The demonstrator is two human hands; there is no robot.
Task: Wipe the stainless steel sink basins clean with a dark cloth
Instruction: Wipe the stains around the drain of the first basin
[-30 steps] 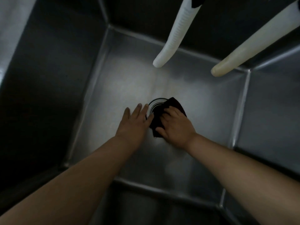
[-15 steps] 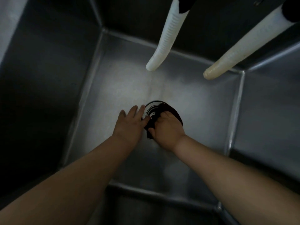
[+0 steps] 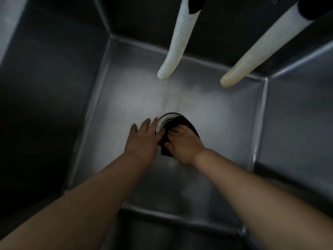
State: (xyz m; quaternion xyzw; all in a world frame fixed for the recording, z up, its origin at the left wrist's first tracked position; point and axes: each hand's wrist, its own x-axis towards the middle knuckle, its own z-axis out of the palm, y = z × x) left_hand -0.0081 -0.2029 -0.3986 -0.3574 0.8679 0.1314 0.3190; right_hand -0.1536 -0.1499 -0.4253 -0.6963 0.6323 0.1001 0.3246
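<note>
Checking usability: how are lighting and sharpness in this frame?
Head view: dim overall; brightest on the basin floor above the drain; left wall nearly black; soft blur on left hand and right hand; cloth detail lost; wide-angle bending at edges.

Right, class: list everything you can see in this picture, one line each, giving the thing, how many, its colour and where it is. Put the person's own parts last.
basin: one, grey steel, fills the view, seen from above.
drain: one, dark with a pale ring, middle of the basin floor, partly covered by the cloth.
cloth: one, dark, on the floor over the drain's right side.
hoses: two, white and cream, hanging from the top, ends above the floor.
left hand: one, fingers straight, flat on the floor beside the drain.
right hand: one, pressing on the cloth.
</note>
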